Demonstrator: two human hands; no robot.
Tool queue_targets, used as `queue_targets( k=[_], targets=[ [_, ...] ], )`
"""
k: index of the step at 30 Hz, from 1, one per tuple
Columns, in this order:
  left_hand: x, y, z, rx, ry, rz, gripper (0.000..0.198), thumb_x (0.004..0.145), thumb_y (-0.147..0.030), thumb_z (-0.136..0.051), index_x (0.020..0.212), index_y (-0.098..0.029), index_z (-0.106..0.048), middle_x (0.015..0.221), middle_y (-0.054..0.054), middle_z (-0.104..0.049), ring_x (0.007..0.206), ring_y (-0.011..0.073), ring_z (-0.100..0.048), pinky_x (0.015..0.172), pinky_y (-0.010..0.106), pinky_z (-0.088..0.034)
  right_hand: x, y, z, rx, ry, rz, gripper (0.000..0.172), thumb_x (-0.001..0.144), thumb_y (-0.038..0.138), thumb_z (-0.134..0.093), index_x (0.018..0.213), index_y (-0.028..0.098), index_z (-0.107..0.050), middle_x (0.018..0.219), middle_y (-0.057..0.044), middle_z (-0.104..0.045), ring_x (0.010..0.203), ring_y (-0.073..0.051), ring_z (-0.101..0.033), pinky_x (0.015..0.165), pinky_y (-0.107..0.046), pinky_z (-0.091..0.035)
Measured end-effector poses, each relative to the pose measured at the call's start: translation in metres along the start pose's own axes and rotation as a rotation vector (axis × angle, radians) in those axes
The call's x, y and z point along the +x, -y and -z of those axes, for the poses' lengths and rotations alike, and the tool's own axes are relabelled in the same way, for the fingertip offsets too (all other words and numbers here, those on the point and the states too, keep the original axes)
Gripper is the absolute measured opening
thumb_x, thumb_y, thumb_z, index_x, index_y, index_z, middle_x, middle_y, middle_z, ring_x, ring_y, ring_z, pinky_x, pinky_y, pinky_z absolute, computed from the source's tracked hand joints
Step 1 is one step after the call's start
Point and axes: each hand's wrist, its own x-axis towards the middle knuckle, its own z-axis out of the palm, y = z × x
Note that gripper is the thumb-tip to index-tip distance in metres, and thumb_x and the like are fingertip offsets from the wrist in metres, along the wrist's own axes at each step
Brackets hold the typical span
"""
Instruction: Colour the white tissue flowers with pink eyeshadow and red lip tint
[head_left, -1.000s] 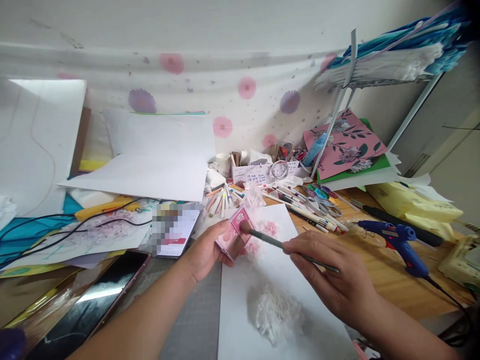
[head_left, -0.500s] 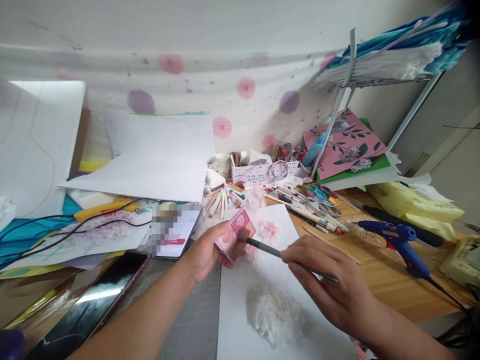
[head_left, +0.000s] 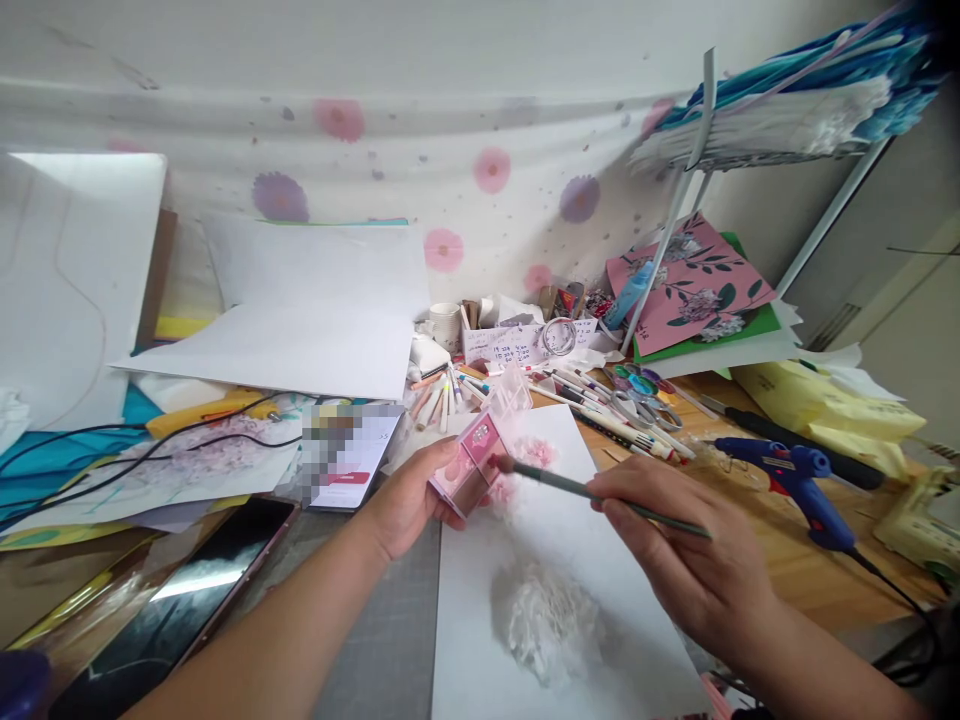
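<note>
My left hand (head_left: 412,490) is closed on a small pink makeup palette (head_left: 471,468), tilted with its powder pans facing me and its clear lid (head_left: 511,392) swung open. In my right hand (head_left: 686,540) is a slim dark green makeup brush (head_left: 555,480), pinched near its middle. The reddish bristle tip is at the palette's right edge; whether it touches the powder I cannot tell. Beneath both hands lies a white sheet of paper (head_left: 480,620). A fluffy white bundle (head_left: 551,620) rests on it, and pink-tinted tufts (head_left: 536,452) lie behind the palette.
A blue glue gun (head_left: 795,480) with a cord lies at right. Several markers (head_left: 607,405) and scissors (head_left: 652,408) crowd the back. At left are a dark phone (head_left: 187,590), a lit phone (head_left: 356,460), black cables (head_left: 150,460) and a folded white board (head_left: 300,350).
My right hand has moved to the right with the brush, drawing its tip from the palette's middle to its right edge. The left hand holds the palette nearly still.
</note>
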Motion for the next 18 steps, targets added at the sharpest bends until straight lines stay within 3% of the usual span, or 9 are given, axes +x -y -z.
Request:
queue_targets(
  k=[3,5,9,11,18],
  targets=[
    [-0.001,-0.001,0.001,0.019,0.021,-0.015,0.047,0.085,-0.049,-0.054,0.117,-0.018,-0.068,0.105,0.014,-0.074,0.076,0.0231,-0.069,0.043,0.021,-0.045,0.0,-0.001,-0.001,-0.002,0.023,-0.008,0.014,0.091,0.013,-0.051,0.094,0.022,-0.062,0.078,-0.002,-0.068,0.071,-0.016,-0.066,0.065,-0.026,-0.05],
    [0.0,-0.002,0.002,0.024,0.002,-0.036,0.047,0.084,-0.051,-0.055,0.114,-0.017,-0.068,0.101,0.013,-0.074,0.076,0.0237,-0.069,0.044,0.022,-0.045,0.001,-0.005,0.0,-0.026,0.063,-0.064,0.014,0.091,0.016,-0.052,0.086,0.022,-0.063,0.071,0.0,-0.067,0.064,-0.014,-0.065,0.059,-0.024,-0.049],
    [0.007,0.005,0.001,-0.02,-0.29,-0.148,0.048,0.079,-0.053,-0.06,0.116,-0.022,-0.063,0.097,0.008,-0.072,0.076,0.0223,-0.066,0.048,0.025,-0.049,0.007,-0.018,0.008,-0.1,0.006,-0.229,0.02,0.091,0.027,-0.052,0.077,0.021,-0.065,0.063,0.001,-0.069,0.054,-0.014,-0.065,0.051,-0.023,-0.047],
    [0.012,0.012,-0.001,-0.062,-0.418,-0.157,0.049,0.077,-0.055,-0.06,0.116,-0.025,-0.062,0.096,0.007,-0.071,0.076,0.0223,-0.065,0.049,0.026,-0.049,0.014,-0.022,0.007,-0.122,0.038,-0.27,0.025,0.092,0.031,-0.05,0.074,0.021,-0.064,0.06,0.001,-0.068,0.052,-0.014,-0.065,0.049,-0.023,-0.046],
    [0.019,0.024,-0.001,-0.105,-0.417,-0.142,0.042,0.079,-0.058,-0.059,0.107,-0.027,-0.064,0.094,0.005,-0.071,0.079,0.0219,-0.064,0.051,0.024,-0.048,0.061,-0.012,-0.032,-0.139,0.307,-0.14,0.028,0.09,0.024,-0.044,0.063,0.021,-0.051,0.065,-0.001,-0.064,0.055,-0.013,-0.057,0.057,-0.025,-0.04]
  ],
)
